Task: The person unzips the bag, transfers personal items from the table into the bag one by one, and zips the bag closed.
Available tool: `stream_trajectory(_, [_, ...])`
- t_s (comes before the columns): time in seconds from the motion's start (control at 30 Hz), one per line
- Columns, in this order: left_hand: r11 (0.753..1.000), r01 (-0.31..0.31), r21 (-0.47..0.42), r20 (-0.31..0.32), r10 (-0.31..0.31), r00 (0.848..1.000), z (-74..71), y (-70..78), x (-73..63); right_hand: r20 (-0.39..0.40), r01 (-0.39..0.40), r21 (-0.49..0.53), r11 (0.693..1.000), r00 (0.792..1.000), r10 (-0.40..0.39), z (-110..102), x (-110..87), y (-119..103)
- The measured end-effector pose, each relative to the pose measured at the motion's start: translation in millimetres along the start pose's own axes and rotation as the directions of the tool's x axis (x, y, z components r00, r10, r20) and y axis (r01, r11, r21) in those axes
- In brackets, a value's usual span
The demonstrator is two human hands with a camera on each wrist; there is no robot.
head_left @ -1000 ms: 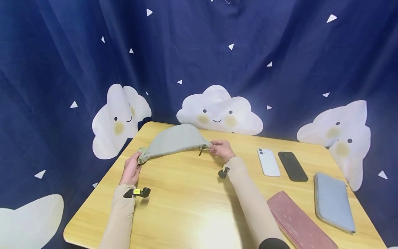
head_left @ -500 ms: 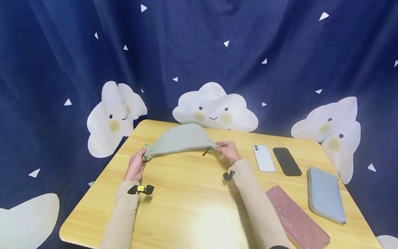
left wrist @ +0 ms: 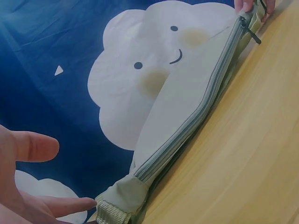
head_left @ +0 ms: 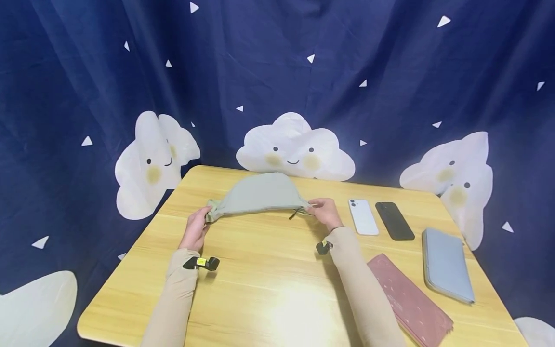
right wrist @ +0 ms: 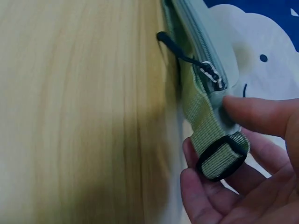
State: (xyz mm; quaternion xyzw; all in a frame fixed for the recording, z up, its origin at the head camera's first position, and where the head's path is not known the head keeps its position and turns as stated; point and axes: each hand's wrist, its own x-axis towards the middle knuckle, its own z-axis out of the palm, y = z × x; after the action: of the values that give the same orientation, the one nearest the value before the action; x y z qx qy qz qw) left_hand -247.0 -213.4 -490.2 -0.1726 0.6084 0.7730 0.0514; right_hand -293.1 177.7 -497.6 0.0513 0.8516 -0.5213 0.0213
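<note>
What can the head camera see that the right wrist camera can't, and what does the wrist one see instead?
Only the head view shows the white phone, black phone, pink pouch, light blue zip case, left hand and beige sleeves. Only the right wrist view shows the black strap buckle. Both show the grey-green waist bag, its black zipper pull, the right hand, the wooden table and the dark blue cloud curtain.

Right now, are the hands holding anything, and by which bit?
The bag: the right hand holds one end by the buckle; the left hand touches the other end.
</note>
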Motion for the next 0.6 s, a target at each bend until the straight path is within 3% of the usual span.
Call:
stream_trajectory(0.27, [0.991,-0.023,0.129,0.026,0.020,0.999,7.4,-2.0,2.0,0.002,-0.028,0.025,0.999,1.000,0.028,-9,-9.8,3])
stream_trajectory(0.37, [0.969,-0.066,0.236,0.029,0.060,0.998,9.0,2.3,-1.3,0.014,-0.034,0.061,0.998,0.999,0.033,-10,-10.5,5])
stream_trajectory(0.47, [0.893,-0.147,0.424,0.019,0.153,0.988,12.5,11.7,-8.5,0.017,-0.025,0.072,0.997,1.000,0.024,-10,-10.6,6])
stream_trajectory(0.53, [0.821,-0.215,0.529,0.007,0.249,0.969,20.9,20.4,-13.0,0.014,-0.015,0.062,0.998,1.000,0.014,-9,-10.5,7])
stream_trajectory(0.6, [0.787,-0.291,0.545,0.036,0.325,0.945,36.6,29.7,-16.6,0.009,-0.005,0.053,0.999,1.000,0.004,-9,-9.8,7])
